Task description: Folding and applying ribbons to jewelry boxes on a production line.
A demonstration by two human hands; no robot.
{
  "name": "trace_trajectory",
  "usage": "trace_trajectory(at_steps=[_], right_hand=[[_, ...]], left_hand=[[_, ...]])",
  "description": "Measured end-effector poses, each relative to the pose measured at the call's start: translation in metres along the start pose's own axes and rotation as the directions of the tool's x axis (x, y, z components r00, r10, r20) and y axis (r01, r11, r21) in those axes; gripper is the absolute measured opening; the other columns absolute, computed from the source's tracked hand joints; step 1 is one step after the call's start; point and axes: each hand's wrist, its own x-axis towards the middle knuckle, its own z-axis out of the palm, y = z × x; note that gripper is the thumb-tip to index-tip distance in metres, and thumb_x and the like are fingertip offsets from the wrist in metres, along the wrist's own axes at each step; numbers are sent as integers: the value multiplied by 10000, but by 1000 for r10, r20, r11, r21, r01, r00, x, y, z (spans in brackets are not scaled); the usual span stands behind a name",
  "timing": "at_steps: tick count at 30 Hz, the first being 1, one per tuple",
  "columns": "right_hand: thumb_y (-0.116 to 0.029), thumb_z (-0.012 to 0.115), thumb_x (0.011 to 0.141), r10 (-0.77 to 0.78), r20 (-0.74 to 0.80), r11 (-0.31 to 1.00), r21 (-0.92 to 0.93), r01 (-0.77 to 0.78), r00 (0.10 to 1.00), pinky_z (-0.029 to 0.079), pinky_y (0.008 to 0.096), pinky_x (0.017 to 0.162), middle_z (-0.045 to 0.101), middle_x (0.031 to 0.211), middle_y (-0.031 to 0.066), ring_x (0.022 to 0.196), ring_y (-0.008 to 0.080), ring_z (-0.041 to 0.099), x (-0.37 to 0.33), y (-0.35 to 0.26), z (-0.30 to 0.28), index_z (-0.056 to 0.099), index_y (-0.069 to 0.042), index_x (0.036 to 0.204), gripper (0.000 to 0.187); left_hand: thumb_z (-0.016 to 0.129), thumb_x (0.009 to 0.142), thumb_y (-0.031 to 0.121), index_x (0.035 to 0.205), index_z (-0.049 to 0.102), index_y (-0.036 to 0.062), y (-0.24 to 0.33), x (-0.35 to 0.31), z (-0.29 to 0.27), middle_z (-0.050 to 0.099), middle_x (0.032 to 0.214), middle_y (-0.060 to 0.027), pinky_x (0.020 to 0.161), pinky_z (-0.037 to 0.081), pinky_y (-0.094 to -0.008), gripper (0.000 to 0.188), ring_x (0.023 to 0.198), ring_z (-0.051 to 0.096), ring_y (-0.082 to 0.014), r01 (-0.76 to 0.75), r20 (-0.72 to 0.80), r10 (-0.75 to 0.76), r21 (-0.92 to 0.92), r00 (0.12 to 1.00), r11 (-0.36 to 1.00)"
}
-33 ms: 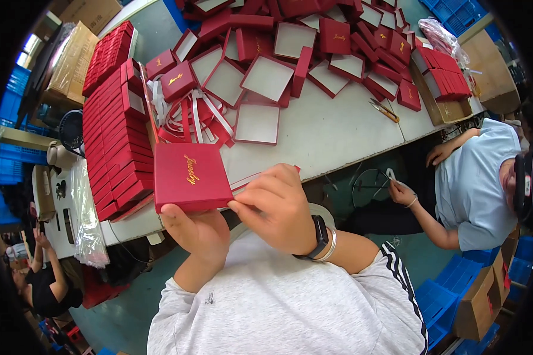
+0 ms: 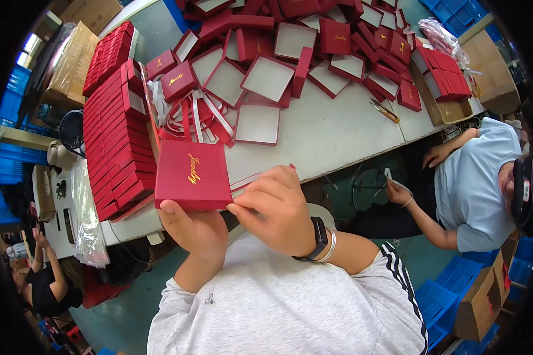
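A pale worktable (image 2: 331,133) is lying under heaps of open red boxes (image 2: 266,77), with closed ones stacked (image 2: 115,142) at left. The left hand (image 2: 198,231) is gripping a closed red box (image 2: 190,175) from beneath at the table's near edge, while the right hand (image 2: 275,207) is pinching its right corner.

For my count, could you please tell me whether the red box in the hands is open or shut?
Shut: the red box shows its lid on top, no pale inside.
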Motion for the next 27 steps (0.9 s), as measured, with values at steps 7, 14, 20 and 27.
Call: trace_trajectory(at_steps=[7, 14, 20, 27], right_hand=[[-85, 718, 675, 2, 23, 1000, -2, -2, 1000, 389, 334, 708, 583, 741, 23, 757, 206, 515, -2, 4, 0, 636, -60, 752, 115], [-107, 717, 692, 119, 86, 988, 87, -127, 989, 383, 327, 756, 609, 779, 16, 806, 203, 507, -8, 11, 0, 663, -61, 807, 135], [-61, 726, 697, 290, 268, 866, 336, -371, 919, 397, 276, 787, 644, 790, -17, 892, 158, 488, -7, 16, -5, 688, -83, 949, 256], [-65, 710, 720, 247, 375, 854, 352, -383, 894, 440, 266, 764, 661, 847, -8, 833, 128, 540, -6, 48, 2, 656, -142, 1068, 360]], left_hand=[[591, 884, 139, 1148, 437, 34, 0, -8, 14, 564, 1013, -61, 788, 461, -310, 323, 916, 558, -161, -14, 77, 22, -100, 997, 995], [605, 832, 27, 1109, 508, 33, -1, -4, -3, 592, 1009, -57, 818, 463, -319, 294, 913, 571, -171, 91, 304, -64, -76, 950, 993], [611, 833, 39, 1116, 541, 47, 4, -4, -3, 592, 1083, -58, 905, 432, -327, 291, 988, 565, -179, 131, 270, -100, -101, 958, 986], [677, 797, 96, 1151, 525, 62, 1, -7, -8, 569, 1125, -40, 940, 406, -350, 387, 1054, 525, -172, 112, 186, -98, -67, 978, 991]])
